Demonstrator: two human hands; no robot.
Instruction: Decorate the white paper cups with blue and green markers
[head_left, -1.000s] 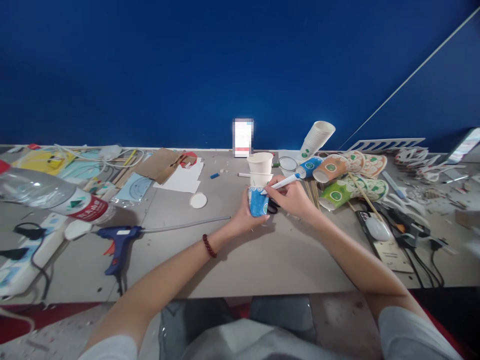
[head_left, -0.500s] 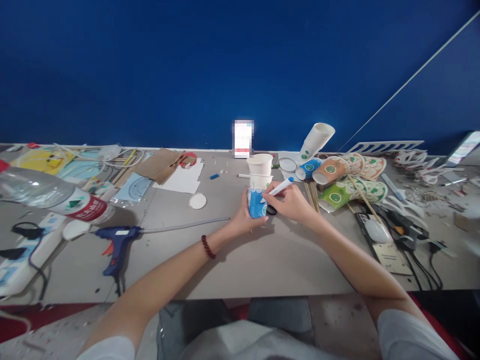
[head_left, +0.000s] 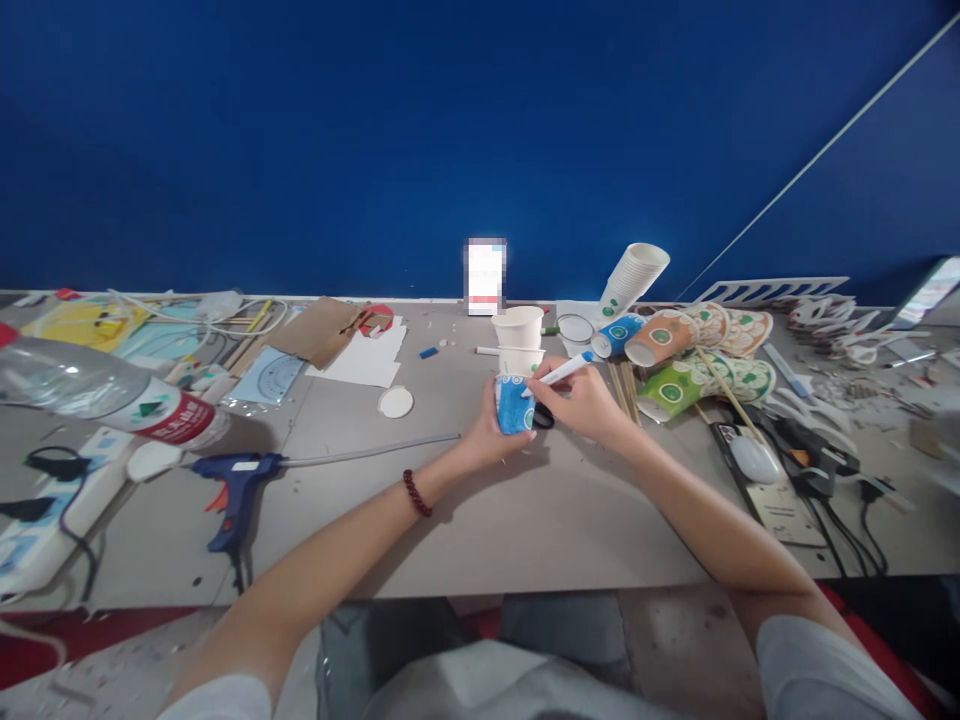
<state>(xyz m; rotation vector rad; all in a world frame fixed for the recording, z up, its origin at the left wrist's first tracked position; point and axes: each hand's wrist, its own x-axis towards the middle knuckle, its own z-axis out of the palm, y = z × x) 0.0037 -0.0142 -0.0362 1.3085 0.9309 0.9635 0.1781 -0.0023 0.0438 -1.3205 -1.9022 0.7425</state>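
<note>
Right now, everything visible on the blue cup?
The blue cup looks like printed paper: blue sides, pale scrolls along the top, round green emblem low on the right. The left grip holds it near vertical from the left and below, in front of the white cups. A white pen in the right grip has its tip at the cup's side; contact and which end is up can't be told.

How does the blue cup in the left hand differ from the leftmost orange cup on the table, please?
The left hand grips the blue cup, while the orange cup lies on its side among other cups. The right hand holds a pen to the blue cup; no hand touches the orange cup. Both bear a round green emblem.
</note>
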